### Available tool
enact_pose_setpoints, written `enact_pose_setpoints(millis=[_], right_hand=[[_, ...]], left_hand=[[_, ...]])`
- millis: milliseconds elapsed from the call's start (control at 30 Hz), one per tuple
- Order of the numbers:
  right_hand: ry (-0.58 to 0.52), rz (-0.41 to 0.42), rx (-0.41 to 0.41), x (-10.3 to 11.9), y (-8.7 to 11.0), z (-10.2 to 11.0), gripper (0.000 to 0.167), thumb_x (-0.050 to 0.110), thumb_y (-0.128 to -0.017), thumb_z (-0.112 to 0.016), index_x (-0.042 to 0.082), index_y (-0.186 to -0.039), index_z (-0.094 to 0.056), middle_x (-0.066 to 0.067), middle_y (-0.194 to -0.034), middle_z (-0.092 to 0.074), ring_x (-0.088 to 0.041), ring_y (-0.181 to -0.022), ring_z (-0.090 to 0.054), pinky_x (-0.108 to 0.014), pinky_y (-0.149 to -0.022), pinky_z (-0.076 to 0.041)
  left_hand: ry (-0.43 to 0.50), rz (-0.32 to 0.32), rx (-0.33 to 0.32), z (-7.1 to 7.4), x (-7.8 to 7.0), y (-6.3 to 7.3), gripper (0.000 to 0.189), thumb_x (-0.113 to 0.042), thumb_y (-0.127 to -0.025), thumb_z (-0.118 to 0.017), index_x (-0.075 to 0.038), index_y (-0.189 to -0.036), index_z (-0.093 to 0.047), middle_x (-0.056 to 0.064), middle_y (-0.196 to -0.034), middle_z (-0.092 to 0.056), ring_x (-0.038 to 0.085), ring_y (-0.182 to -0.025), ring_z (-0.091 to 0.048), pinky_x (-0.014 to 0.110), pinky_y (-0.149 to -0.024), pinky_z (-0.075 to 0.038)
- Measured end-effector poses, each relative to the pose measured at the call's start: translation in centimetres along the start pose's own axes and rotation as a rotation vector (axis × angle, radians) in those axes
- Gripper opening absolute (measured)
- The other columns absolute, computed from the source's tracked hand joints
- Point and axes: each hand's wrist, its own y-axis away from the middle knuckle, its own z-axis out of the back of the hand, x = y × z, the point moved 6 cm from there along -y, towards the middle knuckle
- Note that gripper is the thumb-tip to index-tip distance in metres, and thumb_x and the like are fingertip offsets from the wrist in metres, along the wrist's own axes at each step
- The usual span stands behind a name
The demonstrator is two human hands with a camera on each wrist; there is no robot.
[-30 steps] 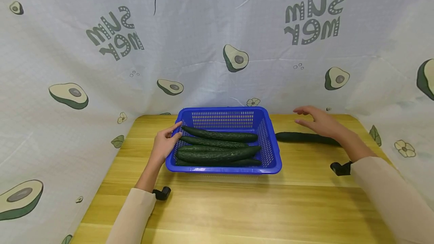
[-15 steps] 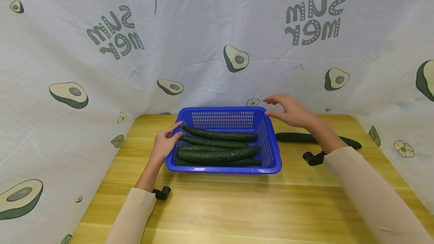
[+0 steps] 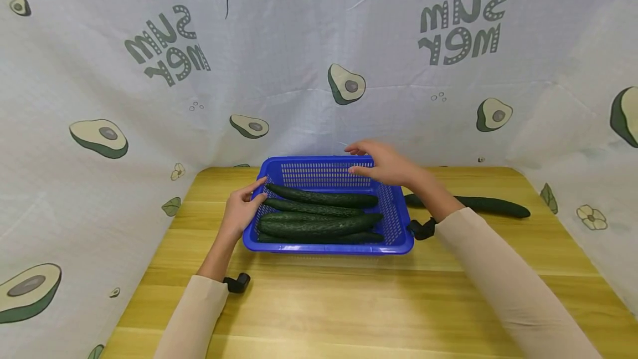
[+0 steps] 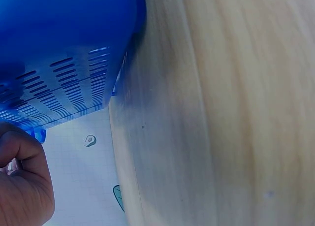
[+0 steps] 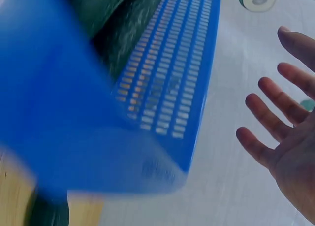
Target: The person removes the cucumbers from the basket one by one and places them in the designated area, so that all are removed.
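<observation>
A blue plastic basket (image 3: 329,249) with slotted sides stands on the table, and several dark green cucumbers (image 3: 321,227) lie side by side in it. My left hand (image 3: 239,212) grips the basket's left rim between thumb and fingers; in the left wrist view, that hand (image 4: 22,179) appears curled by the slotted wall. Over the basket's back right corner hovers my right hand (image 3: 386,166), holding nothing. Its fingers are spread in the right wrist view, where the basket's wall (image 5: 170,88) is close by. Another cucumber (image 3: 493,205) lies outside, right of the basket, partly hidden by my right forearm.
The wooden table (image 3: 319,303) extends in front of the basket and to both sides. A pale curtain (image 3: 299,54) printed with avocados hangs right behind the table and along its sides. Small black wrist cameras, such as the left one (image 3: 238,282), jut from both wrists.
My right hand has moved left from above the loose cucumber to over the basket's back right part, exposing more of that cucumber's right end. The left hand and the basket have stayed put.
</observation>
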Motion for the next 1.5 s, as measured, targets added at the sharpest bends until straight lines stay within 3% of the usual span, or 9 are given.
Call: enact_pose_setpoints(millis=[333, 633, 833, 1233, 1500], right_hand=[[-0.053, 0.038, 0.065, 1.1, -2.2, -3.2, 0.059, 0.031, -0.101, -0.068, 0.003, -0.150, -0.049, -0.017, -0.148, -0.055, -0.037, -0.137, -0.052, -0.057, -0.115, -0.041], [-0.056, 0.007, 0.165, 0.7, -3.1, -6.7, 0.063, 0.034, -0.101, -0.066, 0.005, -0.154, -0.045, -0.016, -0.154, -0.050, -0.036, -0.141, -0.050, -0.057, -0.115, -0.042], [-0.043, -0.002, 0.222, 0.6, -3.5, -8.3, 0.063, 0.035, -0.101, -0.066, 0.007, -0.154, -0.045, -0.016, -0.154, -0.050, -0.036, -0.140, -0.050, -0.057, -0.114, -0.042], [-0.010, -0.036, 0.327, 0.3, -4.0, -10.1, 0.065, 0.040, -0.103, -0.063, 0.011, -0.157, -0.042, -0.017, -0.150, -0.055, -0.037, -0.141, -0.050, -0.057, -0.115, -0.041], [-0.017, -0.079, 0.413, -0.2, -3.7, -11.2, 0.061, 0.040, -0.105, -0.058, 0.016, -0.158, -0.042, -0.016, -0.154, -0.051, -0.036, -0.144, -0.048, -0.058, -0.117, -0.039]], left_hand=[[-0.008, 0.029, -0.009, 0.0, 0.1, 0.1, 0.044, -0.025, -0.102, -0.065, -0.034, -0.145, -0.061, 0.021, -0.120, -0.074, 0.021, -0.076, -0.070, 0.025, -0.061, -0.056], [-0.005, 0.037, -0.012, 0.1, 0.3, 0.2, 0.044, -0.026, -0.102, -0.065, -0.035, -0.145, -0.061, 0.022, -0.113, -0.075, 0.017, -0.068, -0.066, 0.025, -0.058, -0.054], [0.001, 0.023, -0.007, 0.0, 0.5, 0.1, 0.045, -0.026, -0.101, -0.065, -0.034, -0.145, -0.061, 0.020, -0.121, -0.073, 0.016, -0.070, -0.068, 0.026, -0.059, -0.056], [0.021, 0.017, -0.005, 0.0, 0.5, 0.1, 0.045, -0.027, -0.101, -0.066, -0.034, -0.145, -0.061, 0.021, -0.107, -0.077, 0.016, -0.063, -0.068, 0.029, -0.056, -0.057], [0.027, 0.023, -0.002, 0.1, 0.4, -0.1, 0.045, -0.028, -0.101, -0.066, -0.034, -0.145, -0.060, 0.022, -0.115, -0.075, 0.016, -0.067, -0.070, 0.027, -0.058, -0.057]])
